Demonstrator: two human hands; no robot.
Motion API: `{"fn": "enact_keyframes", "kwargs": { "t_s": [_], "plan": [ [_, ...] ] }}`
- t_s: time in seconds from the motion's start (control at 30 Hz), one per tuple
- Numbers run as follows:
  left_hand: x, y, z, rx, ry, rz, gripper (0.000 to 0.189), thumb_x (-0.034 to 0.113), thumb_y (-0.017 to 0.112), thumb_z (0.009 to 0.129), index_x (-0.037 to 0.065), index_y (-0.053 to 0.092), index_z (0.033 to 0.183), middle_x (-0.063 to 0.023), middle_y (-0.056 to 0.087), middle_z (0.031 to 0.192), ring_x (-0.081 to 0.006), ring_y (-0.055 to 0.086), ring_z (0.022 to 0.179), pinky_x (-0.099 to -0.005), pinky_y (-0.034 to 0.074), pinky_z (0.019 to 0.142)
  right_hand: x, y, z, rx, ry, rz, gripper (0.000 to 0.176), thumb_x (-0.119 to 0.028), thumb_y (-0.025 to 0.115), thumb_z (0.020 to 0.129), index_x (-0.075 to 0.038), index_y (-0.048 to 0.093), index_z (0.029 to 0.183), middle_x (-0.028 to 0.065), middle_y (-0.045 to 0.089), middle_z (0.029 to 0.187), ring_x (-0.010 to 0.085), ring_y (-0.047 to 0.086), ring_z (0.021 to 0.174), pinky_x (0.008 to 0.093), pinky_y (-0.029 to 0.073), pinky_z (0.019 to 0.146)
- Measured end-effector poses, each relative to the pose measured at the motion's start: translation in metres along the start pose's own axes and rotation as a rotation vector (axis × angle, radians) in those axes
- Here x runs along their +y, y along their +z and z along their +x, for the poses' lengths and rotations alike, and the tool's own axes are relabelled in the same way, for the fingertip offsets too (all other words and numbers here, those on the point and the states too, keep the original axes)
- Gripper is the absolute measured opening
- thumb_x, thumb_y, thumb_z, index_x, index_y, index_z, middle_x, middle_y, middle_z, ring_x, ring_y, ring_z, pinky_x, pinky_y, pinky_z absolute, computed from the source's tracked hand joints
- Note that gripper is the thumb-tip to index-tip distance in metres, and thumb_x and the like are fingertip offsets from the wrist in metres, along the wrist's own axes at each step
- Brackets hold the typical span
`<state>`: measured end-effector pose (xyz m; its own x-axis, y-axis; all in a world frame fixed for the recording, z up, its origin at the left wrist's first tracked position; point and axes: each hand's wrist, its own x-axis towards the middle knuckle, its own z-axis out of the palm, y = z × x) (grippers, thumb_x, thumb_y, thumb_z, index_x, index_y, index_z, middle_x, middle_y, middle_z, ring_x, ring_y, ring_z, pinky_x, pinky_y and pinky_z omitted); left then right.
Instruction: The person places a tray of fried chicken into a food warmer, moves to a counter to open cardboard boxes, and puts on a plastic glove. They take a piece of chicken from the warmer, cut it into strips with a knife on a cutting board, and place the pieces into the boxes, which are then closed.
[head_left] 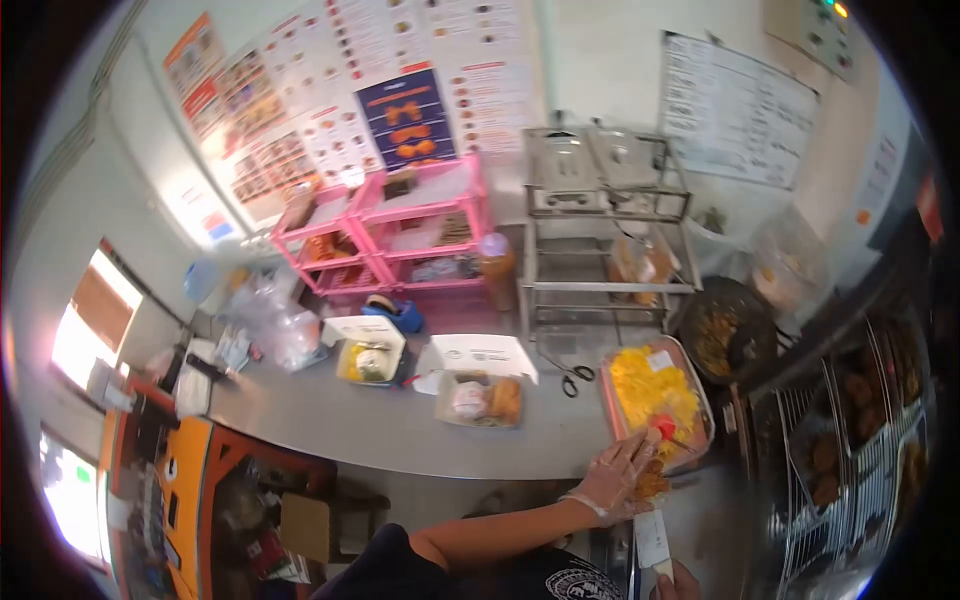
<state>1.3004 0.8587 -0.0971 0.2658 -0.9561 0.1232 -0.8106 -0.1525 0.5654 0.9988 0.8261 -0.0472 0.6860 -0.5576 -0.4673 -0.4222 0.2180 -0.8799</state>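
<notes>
My left hand (612,478), in a clear plastic glove, reaches across at the right end of the steel counter. Its fingers are bent over a browned piece of fried food (650,484), which they partly hide. Low in the view, my right hand (682,580) grips the pale handle of a wide-bladed knife (652,538). The blade points up toward the fried piece. Just beyond my left hand lies a tray of yellow food (652,385), with a small red item (663,427) at its near end.
Two open boxes hold food: one box (372,360) to the left, another (480,400) nearer the middle. Black scissors (577,381) lie beside the tray. Pink racks (390,225) and a metal rack (610,285) stand behind. A dark pan (725,330) and wire shelves (850,440) are right.
</notes>
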Motion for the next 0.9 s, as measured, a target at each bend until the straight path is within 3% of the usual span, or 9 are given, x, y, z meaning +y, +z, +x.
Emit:
{"fn": "enact_keyframes", "kwargs": {
  "t_s": [0.1, 0.23, 0.33, 0.37, 0.47, 0.6, 0.7, 0.8, 0.9],
  "plan": [
    [-0.028, -0.063, -0.027, -0.019, -0.229, 0.008, 0.111, 0.055, 0.08, 0.082, 0.01, 0.022, 0.166, -0.0213, 0.025, 0.168, -0.046, 0.033, 0.148, -0.0588, 0.028, 0.12, -0.041, 0.04, 0.033, -0.137, -0.045, -0.088, 0.042, -0.028, 0.055, 0.111, -0.007, 0.057, 0.147, -0.0058, 0.049, 0.06, 0.0046, 0.043, 0.045, 0.0232, 0.037, 0.042],
    [-0.098, -0.112, -0.087, 0.237, -0.348, 0.059, 0.115, 0.054, 0.084, 0.079, 0.012, 0.022, 0.166, -0.0221, 0.024, 0.168, -0.047, 0.03, 0.15, -0.0592, 0.026, 0.121, -0.067, 0.105, 0.08, -0.293, 0.024, -0.21, 0.042, -0.024, 0.055, 0.11, -0.006, 0.056, 0.148, -0.0065, 0.052, 0.067, 0.0036, 0.044, 0.049, 0.0229, 0.038, 0.045],
    [-0.139, -0.177, -0.124, 0.106, -0.668, 0.088, 0.117, 0.059, 0.082, 0.077, 0.013, 0.022, 0.166, -0.0182, 0.021, 0.17, -0.0439, 0.028, 0.152, -0.0611, 0.025, 0.121, -0.089, 0.177, 0.117, -0.354, -0.063, -0.306, 0.041, -0.024, 0.055, 0.11, -0.006, 0.057, 0.147, -0.0066, 0.052, 0.068, 0.0038, 0.046, 0.053, 0.0231, 0.039, 0.048],
    [-0.167, -0.185, -0.139, 0.179, -0.65, 0.047, 0.116, 0.056, 0.084, 0.076, 0.014, 0.023, 0.166, -0.0181, 0.022, 0.17, -0.0443, 0.028, 0.152, -0.0628, 0.026, 0.12, -0.109, 0.203, 0.127, -0.386, 0.01, -0.387, 0.044, -0.024, 0.055, 0.11, -0.006, 0.055, 0.15, -0.0063, 0.051, 0.068, 0.0042, 0.047, 0.056, 0.0236, 0.041, 0.051],
    [-0.236, -0.211, -0.167, 0.348, -0.721, 0.021, 0.119, 0.045, 0.09, 0.073, 0.008, 0.023, 0.164, -0.021, 0.035, 0.163, -0.0469, 0.033, 0.149, -0.056, 0.027, 0.121, -0.136, 0.282, 0.162, -0.534, 0.153, -0.239, 0.038, -0.018, 0.056, 0.108, -0.005, 0.055, 0.144, -0.0012, 0.057, 0.069, 0.0083, 0.053, 0.051, 0.0272, 0.043, 0.047],
    [-0.314, -0.245, -0.174, 0.297, -0.874, -0.027, 0.116, 0.047, 0.086, 0.077, 0.005, 0.022, 0.164, -0.0206, 0.036, 0.163, -0.0457, 0.033, 0.149, -0.0545, 0.029, 0.121, -0.16, 0.369, 0.205, -0.553, 0.134, -0.366, 0.05, -0.017, 0.056, 0.106, -0.006, 0.046, 0.154, 0.0002, 0.058, 0.073, 0.0082, 0.054, 0.053, 0.0268, 0.045, 0.049],
    [-0.355, -0.248, -0.173, 0.292, -0.871, 0.026, 0.11, 0.051, 0.081, 0.082, 0.003, 0.024, 0.163, -0.0219, 0.038, 0.163, -0.0429, 0.042, 0.145, -0.0507, 0.037, 0.118, -0.184, 0.416, 0.223, -0.475, 0.075, -0.506, 0.059, -0.016, 0.055, 0.103, -0.004, 0.037, 0.159, 0.0117, 0.067, 0.083, 0.0205, 0.065, 0.061, 0.0355, 0.054, 0.06],
    [-0.372, -0.259, -0.181, 0.341, -0.848, -0.038, 0.105, 0.051, 0.078, 0.085, 0.001, 0.026, 0.162, -0.0255, 0.045, 0.156, -0.0432, 0.051, 0.138, -0.0491, 0.041, 0.114, -0.184, 0.439, 0.24, -0.438, -0.089, -0.697, 0.068, -0.017, 0.055, 0.101, 0.003, 0.028, 0.16, 0.0282, 0.071, 0.1, 0.0385, 0.073, 0.083, 0.0462, 0.057, 0.077],
    [-0.377, -0.272, -0.198, 0.424, -0.769, -0.113, 0.095, 0.05, 0.076, 0.087, 0.0, 0.036, 0.158, -0.0261, 0.055, 0.146, -0.0446, 0.057, 0.129, -0.0503, 0.044, 0.11, -0.199, 0.458, 0.237, -0.397, -0.107, -0.84, 0.069, -0.017, 0.055, 0.099, 0.008, 0.028, 0.158, 0.0359, 0.068, 0.111, 0.0466, 0.07, 0.098, 0.0506, 0.055, 0.087]
  ]
}}
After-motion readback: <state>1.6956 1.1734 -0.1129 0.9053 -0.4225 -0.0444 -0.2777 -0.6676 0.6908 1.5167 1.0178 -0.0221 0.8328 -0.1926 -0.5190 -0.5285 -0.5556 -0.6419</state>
